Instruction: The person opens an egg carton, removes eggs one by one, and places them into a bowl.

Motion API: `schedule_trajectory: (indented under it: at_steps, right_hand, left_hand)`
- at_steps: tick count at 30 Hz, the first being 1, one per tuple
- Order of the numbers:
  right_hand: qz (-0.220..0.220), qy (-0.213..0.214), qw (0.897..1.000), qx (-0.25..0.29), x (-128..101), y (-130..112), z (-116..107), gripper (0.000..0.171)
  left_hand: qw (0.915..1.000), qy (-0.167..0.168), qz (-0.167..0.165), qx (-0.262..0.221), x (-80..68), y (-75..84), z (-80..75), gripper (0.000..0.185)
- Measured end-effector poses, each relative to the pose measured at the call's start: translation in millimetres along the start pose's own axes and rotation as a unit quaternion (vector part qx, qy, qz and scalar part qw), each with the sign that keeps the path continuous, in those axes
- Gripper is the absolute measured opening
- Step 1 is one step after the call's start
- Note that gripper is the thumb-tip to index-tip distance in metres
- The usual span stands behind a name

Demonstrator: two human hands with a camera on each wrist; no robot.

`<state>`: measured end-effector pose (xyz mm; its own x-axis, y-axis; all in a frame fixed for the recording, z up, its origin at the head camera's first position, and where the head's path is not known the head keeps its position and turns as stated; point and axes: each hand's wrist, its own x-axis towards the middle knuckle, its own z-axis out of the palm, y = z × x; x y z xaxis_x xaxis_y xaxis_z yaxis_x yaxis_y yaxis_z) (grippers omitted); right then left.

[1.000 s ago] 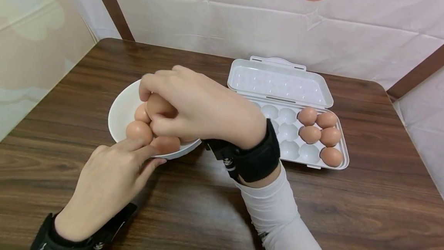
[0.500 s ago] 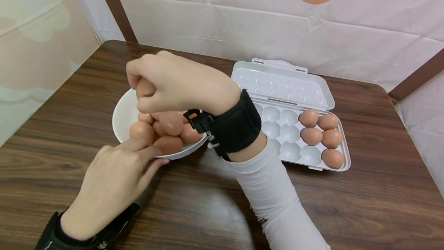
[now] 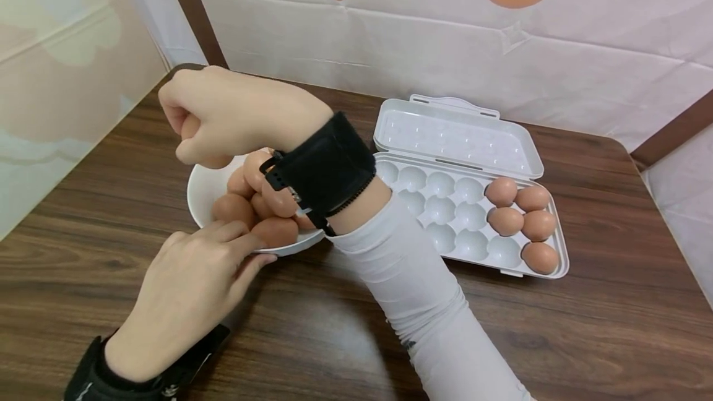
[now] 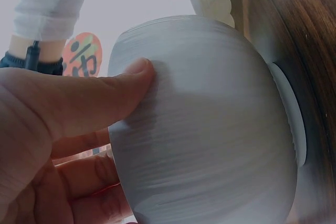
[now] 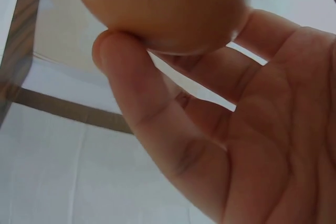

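The bowl (image 3: 202, 190) is pinched at the rim by the left hand (image 3: 186, 283), presumably for steadiness, while an egg (image 5: 163, 6) is gripped by the curled right hand (image 3: 228, 107)

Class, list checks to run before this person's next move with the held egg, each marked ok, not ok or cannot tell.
1. Right hand grips egg: ok.
2. Left hand holds bowl at its rim: ok.
3. Carton lid open: ok.
4. Several free cups in the carton: ok.
5. Right hand over the carton: not ok, nearer the bowl.
6. Every side of the egg uncracked: cannot tell, part is hidden.
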<state>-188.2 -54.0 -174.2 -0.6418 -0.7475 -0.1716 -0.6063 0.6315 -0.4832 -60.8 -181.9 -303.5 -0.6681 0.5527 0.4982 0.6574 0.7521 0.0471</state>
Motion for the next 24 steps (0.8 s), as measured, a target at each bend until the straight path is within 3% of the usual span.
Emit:
schedule_trajectory:
  at_steps: [9, 13, 18, 24]
  right_hand:
    - [0.042, -0.047, 0.998, -0.008, 26, 2, 20, 0.009]
    - [0.049, -0.055, 0.997, -0.033, 30, 11, 31, 0.01]
    - [0.07, -0.061, 0.995, -0.018, 33, 18, 44, 0.008]
    - [0.076, -0.068, 0.994, -0.023, 35, 19, 49, 0.02]
  left_hand:
    - [1.0, 0.001, -0.003, -0.003, 2.6, 4.2, 6.1, 0.019]
    - [1.0, -0.009, -0.002, -0.001, 4.6, 6.2, 6.5, 0.019]
    - [0.9998, -0.018, -0.004, 0.0, 4.7, 7.3, 4.9, 0.018]
    - [0.9999, -0.013, -0.005, 0.003, 4.2, 7.2, 5.0, 0.019]
